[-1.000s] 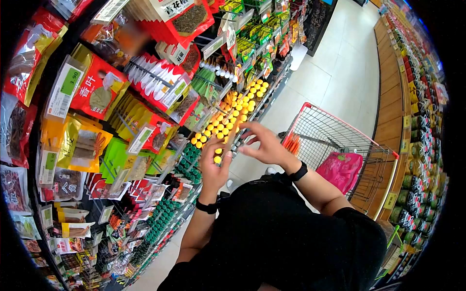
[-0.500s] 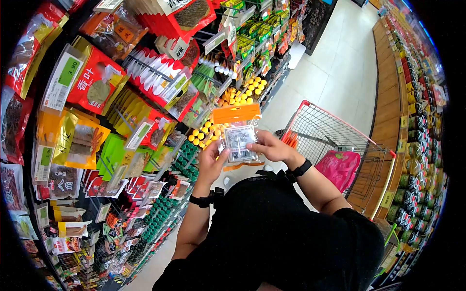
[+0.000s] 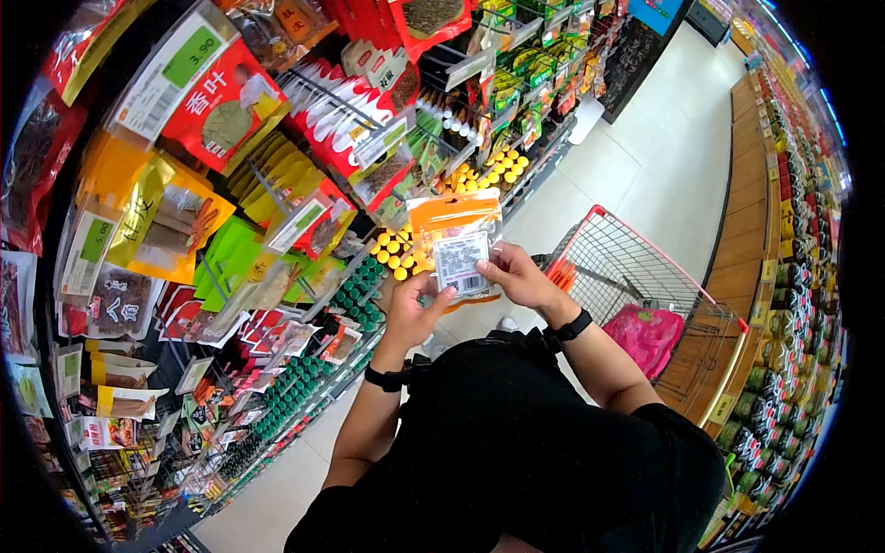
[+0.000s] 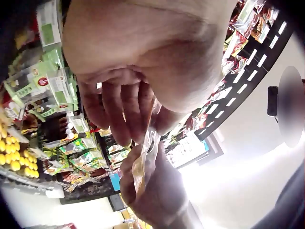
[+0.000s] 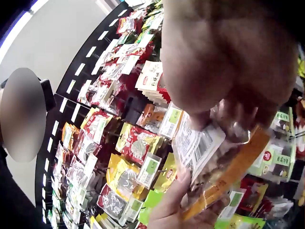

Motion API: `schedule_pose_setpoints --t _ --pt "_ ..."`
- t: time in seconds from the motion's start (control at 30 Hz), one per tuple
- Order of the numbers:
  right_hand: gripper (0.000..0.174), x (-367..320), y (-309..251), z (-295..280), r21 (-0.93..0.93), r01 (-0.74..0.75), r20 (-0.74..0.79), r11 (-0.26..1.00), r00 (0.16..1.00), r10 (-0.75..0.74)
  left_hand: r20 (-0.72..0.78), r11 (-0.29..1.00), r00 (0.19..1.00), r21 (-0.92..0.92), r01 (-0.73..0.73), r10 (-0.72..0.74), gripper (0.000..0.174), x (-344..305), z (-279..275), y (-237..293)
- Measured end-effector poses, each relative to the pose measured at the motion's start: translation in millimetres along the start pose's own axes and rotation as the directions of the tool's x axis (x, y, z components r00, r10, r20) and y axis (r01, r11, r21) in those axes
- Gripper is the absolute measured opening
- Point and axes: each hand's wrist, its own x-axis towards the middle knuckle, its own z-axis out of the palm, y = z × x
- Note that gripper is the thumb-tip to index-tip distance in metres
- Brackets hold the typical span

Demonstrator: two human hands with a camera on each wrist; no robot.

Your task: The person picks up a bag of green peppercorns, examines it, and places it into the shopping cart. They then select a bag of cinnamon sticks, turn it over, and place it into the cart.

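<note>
Both hands hold a clear plastic spice packet with an orange top band in front of the body. Its white barcode label faces up toward the head. My left hand grips the lower left edge, thumb over the front. At the right edge, my right hand pinches the packet with its thumb on the label. Brownish contents show through the plastic in the right wrist view, beside the label and the orange band. The left wrist view catches the packet nearly edge-on between the hands.
Racks of hanging spice bags with price tags fill the left side. Yellow-capped bottles and green-capped bottles stand lower. A cart with a pink bag stands at right, before shelves of jars.
The packet was edge-on between the hands a second ago, then turned so its label faces up. My right hand's spread fingers closed onto its edge. The head view has shifted slightly.
</note>
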Motion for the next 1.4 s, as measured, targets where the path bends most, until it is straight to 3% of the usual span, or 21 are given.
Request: schedule_pose_setpoints --t 0.2,0.3,0.47,0.6,0.83,0.93,0.97,1.0,1.1,1.13,1.2,1.27,1.33,1.4 --pt "0.017 16 32 7 -0.154 0.09 -0.068 0.984 0.993 -0.101 0.055 0.998 0.998 -0.055 0.037 -0.034 0.019 -7 -6 1" --pt "0.017 13 4 28 -0.023 0.109 -0.107 0.994 0.988 -0.111 0.056 0.997 0.997 -0.055 0.049 -0.045 0.021 -9 -8 4" --pt "0.016 12 20 17 -0.144 0.124 -0.105 0.982 0.985 -0.139 0.081 0.995 0.996 -0.083 0.047 -0.04 0.023 -11 -6 2" --pt "0.017 6 11 17 -0.241 0.138 -0.108 0.961 0.98 -0.168 0.018 0.994 1.0 -0.109 -0.019 0.021 0.02 -12 -1 -4" --pt "0.023 8 3 28 -0.121 0.163 -0.09 0.979 0.981 -0.174 0.002 0.993 1.0 -0.118 0.0 0.0 0.025 -24 -7 -2" --pt "0.025 14 -18 24 -0.159 0.229 -0.18 0.96 0.95 -0.256 -0.01 0.993 1.0 -0.116 0.01 -0.012 0.029 -29 -16 -10" --pt "0.027 19 -26 21 -0.216 0.322 -0.207 0.922 0.908 -0.365 -0.012 0.995 1.0 -0.096 0.0 -0.001 0.028 -31 -20 -15" --pt "0.023 23 -34 18 -0.318 0.328 -0.291 0.89 0.86 -0.42 -0.012 0.997 1.0 -0.077 -0.008 0.007 0.027 -33 -23 -18" --pt "0.019 32 -73 9 -0.662 0.283 -0.329 0.694 0.722 -0.608 0.025 0.998 1.0 -0.059 0.021 -0.019 0.026 -39 -32 -26" --pt "0.024 34 -94 14 -0.798 0.284 -0.25 0.531 0.646 -0.721 0.042 0.999 0.999 -0.035 0.032 -0.03 0.026 -41 -36 -26" --pt "0.029 42 -131 27 -0.91 0.262 -0.146 0.323 0.525 -0.838 0.051 0.999 0.997 0.008 0.051 -0.052 0.026 -44 -44 -28" --pt "0.036 56 -153 30 -0.959 0.239 -0.027 0.153 0.462 -0.886 0.065 0.996 0.994 0.038 0.085 -0.088 0.027 -47 -54 -24" --pt "0.045 74 -174 39 -0.966 0.256 0.105 -0.017 0.333 -0.937 0.081 0.99 0.989 0.076 0.121 -0.127 0.027 -50 -62 -20" --pt "0.049 85 -195 56 -0.981 0.181 0.134 -0.075 0.343 -0.93 0.103 0.99 0.986 0.062 0.125 -0.131 0.026 -50 -71 -20"
